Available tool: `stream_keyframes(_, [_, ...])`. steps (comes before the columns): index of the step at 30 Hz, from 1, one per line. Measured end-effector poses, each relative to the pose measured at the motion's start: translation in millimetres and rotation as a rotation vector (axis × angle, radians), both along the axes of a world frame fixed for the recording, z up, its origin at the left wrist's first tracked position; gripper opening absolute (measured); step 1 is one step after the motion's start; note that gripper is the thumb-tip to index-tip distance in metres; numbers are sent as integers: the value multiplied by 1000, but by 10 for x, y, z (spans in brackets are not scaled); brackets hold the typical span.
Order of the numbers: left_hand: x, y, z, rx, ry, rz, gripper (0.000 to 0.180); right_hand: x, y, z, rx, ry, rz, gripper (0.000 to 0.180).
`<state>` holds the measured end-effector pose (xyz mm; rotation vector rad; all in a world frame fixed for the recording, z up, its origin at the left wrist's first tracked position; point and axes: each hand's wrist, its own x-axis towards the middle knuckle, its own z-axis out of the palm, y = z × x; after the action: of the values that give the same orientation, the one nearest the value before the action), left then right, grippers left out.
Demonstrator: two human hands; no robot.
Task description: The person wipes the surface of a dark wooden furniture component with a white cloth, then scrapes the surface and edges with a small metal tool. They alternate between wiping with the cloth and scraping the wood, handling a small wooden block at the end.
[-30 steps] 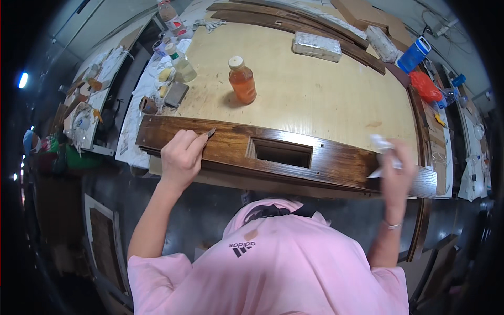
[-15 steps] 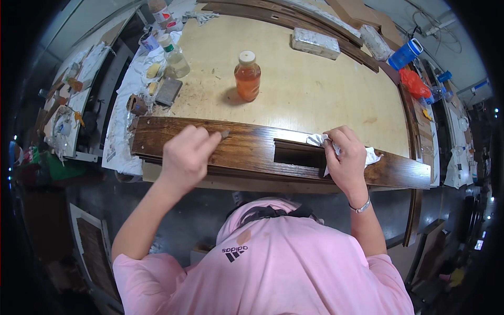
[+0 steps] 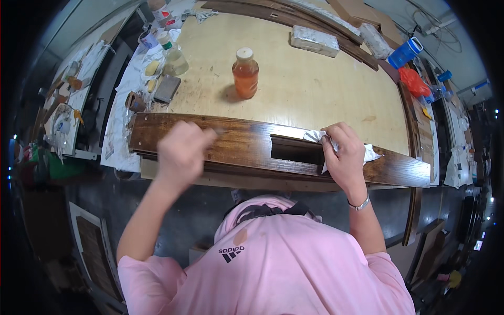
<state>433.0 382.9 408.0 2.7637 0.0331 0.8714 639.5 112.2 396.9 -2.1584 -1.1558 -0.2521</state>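
A dark brown stained wooden board [image 3: 239,140] lies along the near edge of the worktable, with a rectangular opening [image 3: 295,152] right of its middle. My left hand [image 3: 181,152] is closed over the board's left part, blurred by motion. A small greyish piece shows faintly at its fingertips; I cannot make out its kind. My right hand [image 3: 345,157] pinches a crumpled white cloth [image 3: 373,153] at the right end of the opening, pressing it against the board. Beyond the board stands a capped bottle of amber liquid [image 3: 245,79].
At the table's left edge are a clear bottle [image 3: 175,60], a grey block [image 3: 167,88] and yellow sponge pieces [image 3: 152,67]. A wrapped whitish block [image 3: 315,41] and dark wood strips [image 3: 294,20] lie at the back. A blue bottle [image 3: 405,53] and red bag [image 3: 415,82] sit far right.
My left hand has shifted slightly left and blurred, staying over the board. The right hand keeps its grip on the cloth, almost unmoved.
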Motion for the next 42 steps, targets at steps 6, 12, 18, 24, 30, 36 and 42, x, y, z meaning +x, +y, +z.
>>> stream_keyframes(6, [-99, -357, 6, 29, 50, -83, 29, 11, 13, 25, -9, 17, -1, 9])
stream_keyframes(12, [-153, 244, 0, 45, 1, 237, 20, -25, 37, 53, -9, 21, 14, 8])
stream_keyframes(18, [-447, 721, -153, 98, -115, 307, 6, -29, -11, 48, -6, 20, -5, 7])
stream_keyframes(24, [-884, 1911, -507, -383, -82, 591, 11, -40, 36, 62, -31, 17, -6, 8])
stream_keyframes(30, [-944, 2458, -1815, -1220, 46, 492, 11, -73, 87, 87, 0, 25, -7, 8])
stream_keyframes(36, [-855, 2248, -974, -1138, -185, 643, 22, -79, 65, 90, -9, 33, -9, 8])
stream_keyframes(42, [-120, 315, 346, -917, -140, -41, 54, -489, 670, 361, 565, 816, 204, 49])
